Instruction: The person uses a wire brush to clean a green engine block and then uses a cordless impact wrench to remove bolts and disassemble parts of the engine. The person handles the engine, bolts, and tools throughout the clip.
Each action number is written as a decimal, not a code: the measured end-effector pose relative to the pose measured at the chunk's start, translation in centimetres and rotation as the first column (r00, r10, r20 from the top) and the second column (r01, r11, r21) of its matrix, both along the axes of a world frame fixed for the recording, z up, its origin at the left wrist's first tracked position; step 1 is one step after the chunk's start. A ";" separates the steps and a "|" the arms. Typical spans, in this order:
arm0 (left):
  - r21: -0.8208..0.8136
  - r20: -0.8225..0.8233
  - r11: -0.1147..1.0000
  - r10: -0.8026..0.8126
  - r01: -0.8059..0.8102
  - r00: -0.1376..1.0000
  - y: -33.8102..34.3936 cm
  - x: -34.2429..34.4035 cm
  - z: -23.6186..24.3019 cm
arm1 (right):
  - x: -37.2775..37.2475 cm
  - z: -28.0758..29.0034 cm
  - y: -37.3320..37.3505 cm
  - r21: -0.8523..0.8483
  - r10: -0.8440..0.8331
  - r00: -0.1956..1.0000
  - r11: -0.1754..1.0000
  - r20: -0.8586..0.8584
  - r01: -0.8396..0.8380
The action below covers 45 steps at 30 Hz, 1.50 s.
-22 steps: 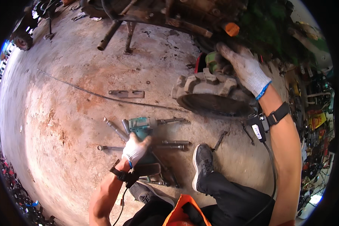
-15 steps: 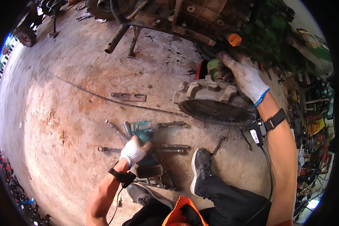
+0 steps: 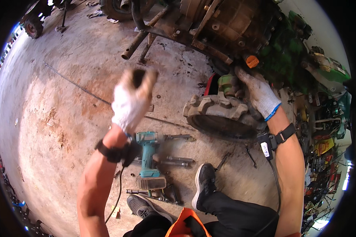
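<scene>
My left hand (image 3: 130, 98), in a white glove, is raised over the floor and blurred by motion. A dark patch shows between its thumb and fingers; whether that is a held part or the glove's palm I cannot tell. Below it lies a teal cordless impact wrench (image 3: 148, 154) with a long socket nose. My right hand (image 3: 261, 93), gloved and grimy, reaches under the machine, its darkened fingers curled against a green hub (image 3: 225, 83). Just in front of that hub stands a lugged rubber wheel (image 3: 215, 106). An orange cap (image 3: 252, 61) sits on the machine above this hand.
The rusty machine body (image 3: 233, 27) fills the top right, with a pipe (image 3: 134, 45) jutting left. Long socket bars (image 3: 176, 161) lie beside the impact wrench, and a thin rod (image 3: 77, 83) crosses the floor. My shoes (image 3: 205, 181) are close to the tools.
My left hand has let go of the impact wrench and risen forward, away from it. The wrench stays on the floor. My right hand remains at the green hub.
</scene>
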<state>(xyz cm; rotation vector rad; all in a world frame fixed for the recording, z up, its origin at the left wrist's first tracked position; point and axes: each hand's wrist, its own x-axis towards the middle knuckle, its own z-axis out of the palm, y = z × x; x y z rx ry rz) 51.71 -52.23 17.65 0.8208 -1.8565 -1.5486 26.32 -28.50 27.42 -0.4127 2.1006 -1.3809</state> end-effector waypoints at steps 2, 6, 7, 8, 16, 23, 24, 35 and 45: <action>-0.108 -0.259 0.967 0.197 -0.231 0.946 -2.5 -2.9 2.9 | -0.4 0.0 0.2 0.050 0.019 1.000 0.999 0.022 -0.020; -0.718 0.021 0.646 0.394 -0.260 0.919 -6.6 -5.0 6.4 | -1.4 -1.1 0.7 0.043 0.004 1.000 0.999 -0.016 -0.003; -0.697 0.231 0.709 0.368 -0.111 0.901 -7.3 -5.5 6.7 | -1.6 -1.3 0.9 0.029 0.041 0.996 0.999 -0.077 -0.039; -0.615 0.360 0.788 0.274 0.006 0.892 -7.5 -6.0 6.7 | -1.8 -1.2 1.2 0.074 0.060 0.998 0.995 0.011 -0.061; -0.473 0.490 0.866 0.106 0.161 0.865 -8.3 -6.6 6.6 | 3.9 6.9 0.0 0.804 0.773 0.234 0.588 -0.590 0.084; -0.505 0.418 0.853 0.113 0.127 0.901 -8.4 -6.5 5.6 | 10.3 17.3 -10.1 0.766 0.634 -0.650 0.631 -0.419 0.123; -0.510 0.402 0.852 0.116 0.117 0.908 -8.4 -6.5 5.4 | 9.4 17.3 -12.4 0.773 0.570 -0.728 0.628 -0.382 0.086; -0.466 0.322 0.880 0.073 0.091 0.944 -8.8 -6.2 4.7 | 5.3 18.1 -17.0 0.887 0.539 -0.839 0.421 -0.075 0.191; -0.360 0.319 0.931 0.067 0.056 0.946 -8.1 -6.2 4.8 | 5.7 17.9 -17.0 0.891 0.563 -0.823 0.408 -0.077 0.197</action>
